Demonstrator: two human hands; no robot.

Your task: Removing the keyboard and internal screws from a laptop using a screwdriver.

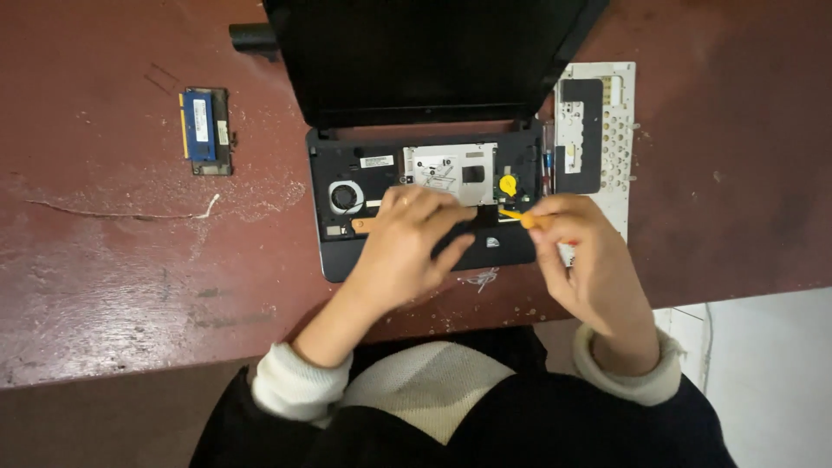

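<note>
A person's dark lap and cream-cuffed sleeves fill the foreground, both forearms reaching up over the edge of a worn red-brown surface (113,286). The left hand (407,247) lies pressed on the palm rest of a small opened laptop (342,251), fingers (446,217) spread flat and holding nothing, steadying the base. The right hand (581,251) has its fingers pinched together on a small orange-handled tool (518,217), whose tip points left toward the exposed boards at the middle of the laptop, which sits at the centre of the surface with its keyboard deck off.

Past the hands lie the round cooling fan (345,197), a silver shield plate (451,166) and a yellow coin-cell battery (508,184); the dark screen (425,52) tilts back beyond. A removed keyboard (607,130), face down, rests just beside the right edge. A blue memory module (201,128) lies well apart, far left.

The risk appears to be a slip: with the tip so close to bare circuitry, too much force could gouge a board or tear a thin cable. Tiny loose bits by the front edge could roll off the surface.
</note>
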